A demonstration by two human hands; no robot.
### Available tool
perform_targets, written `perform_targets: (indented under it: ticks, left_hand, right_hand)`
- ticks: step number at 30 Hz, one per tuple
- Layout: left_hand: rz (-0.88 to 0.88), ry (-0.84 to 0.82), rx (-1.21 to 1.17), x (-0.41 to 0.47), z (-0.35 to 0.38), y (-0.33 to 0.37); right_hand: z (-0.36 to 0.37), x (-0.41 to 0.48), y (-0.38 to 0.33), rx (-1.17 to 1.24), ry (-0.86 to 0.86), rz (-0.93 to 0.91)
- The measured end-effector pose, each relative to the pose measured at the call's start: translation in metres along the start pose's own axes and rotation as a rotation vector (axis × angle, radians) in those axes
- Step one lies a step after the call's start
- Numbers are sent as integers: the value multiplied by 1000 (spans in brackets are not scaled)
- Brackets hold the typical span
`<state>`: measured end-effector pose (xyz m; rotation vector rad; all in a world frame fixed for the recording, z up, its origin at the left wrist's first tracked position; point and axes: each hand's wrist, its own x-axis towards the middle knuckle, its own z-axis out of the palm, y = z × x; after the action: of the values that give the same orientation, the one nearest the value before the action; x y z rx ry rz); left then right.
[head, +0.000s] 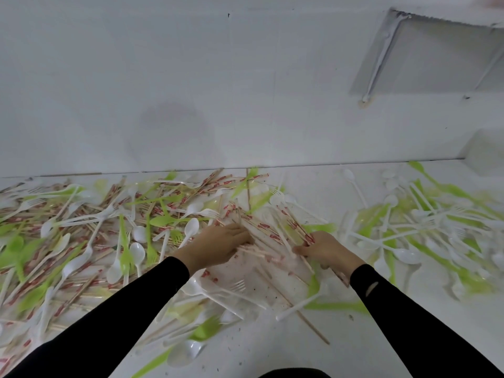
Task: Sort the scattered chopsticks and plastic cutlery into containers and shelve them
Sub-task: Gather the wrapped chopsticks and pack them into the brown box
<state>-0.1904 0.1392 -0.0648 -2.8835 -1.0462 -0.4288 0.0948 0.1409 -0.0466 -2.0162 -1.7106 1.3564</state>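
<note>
now: both hands closing on one bundle of chopsticks

right hand [324, 252] is curled round a sheaf of wrapped chopsticks [272, 236], thumb across them, the ends poking out behind the wrist. left hand [218, 244] reaches in from the other side, fingertips against the same sheaf; it is blurred, so i cannot tell whether it pinches or only presses. the sheaf fans out between and just beyond the two hands.

under the hands lies what looks like a clear tray [245, 285] with a white fork [234, 285] in it. outside the left hand sits a deep heap of white spoons [191, 227], green forks [125, 257] and more chopsticks. well out past the right hand is a looser cutlery pile [422, 227].

risk, as i judge it: the sheaf is splayed, not squared, so lifting it could shed sticks or drag a fork along, spoiling the sort.
</note>
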Motion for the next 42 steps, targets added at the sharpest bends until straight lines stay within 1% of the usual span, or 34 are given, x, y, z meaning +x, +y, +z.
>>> perform_targets:
  ticks: [2,4,7,10,13,14,16,17,19,22,24,25,27,30,31,34,37,39,40,42]
  left_hand:
    - [-85,75,-88,5,-7,-1]
    - [-178,193,-179,11,-11,-1]
    - [-377,367,-318,25,-19,-1]
    - [-487,475,-607,38,-38,6]
    - [-620,627,-822,45,-51,13]
    - [-655,674,-861,45,-52,15]
    - [-680,740,-880,43,-49,16]
    - [-680,750,-899,41,-45,17]
    - [-700,741,-930,34,-33,20]
    - [-778,640,-900,25,-14,27]
    - [-824,595,-863,20,-9,30]
    - [-844,593,-848,19,-7,30]
    - [-903,592,-904,13,-4,26]
    - [-1010,591,-991,5,-3,12]
    - [-1019,612,-994,4,-4,8]
    - [-968,701,-1016,8,-22,7]
    - [-917,808,-1008,11,-39,5]
    - [-848,853,-1034,13,-52,4]
    - [-811,852,-1038,13,-57,3]
    - [-760,784,-1057,15,-67,5]
  right_hand:
    - [-5,1,4,-23,9,2]
    - [-8,0,7,-50,36,-4]
    - [-11,-3,10,-39,48,-16]
    - [-14,-7,8,-46,77,-36]
    - [-16,-9,2,-84,146,-112]
    - [-15,-9,-1,-63,162,-141]
    - [-10,-11,-7,73,156,-168]
    - [-6,-12,-10,136,142,-177]
    - [4,-12,-17,149,113,-201]
    - [23,-14,-24,-47,48,-270]
    - [38,-16,-26,-200,-56,-308]
    - [46,-17,-25,-256,-112,-302]
    - [58,-19,-21,-337,-175,-258]
    - [66,-20,-15,-373,-169,-215]
    - [67,-20,-14,-389,-161,-214]
    - [63,-19,-15,-438,-162,-217]
    - [55,-23,-18,-381,-155,-214]
    - [44,-26,-25,-267,-83,-225]
    - [37,-27,-30,-206,-39,-243]
    - [21,-28,-40,-75,1,-282]
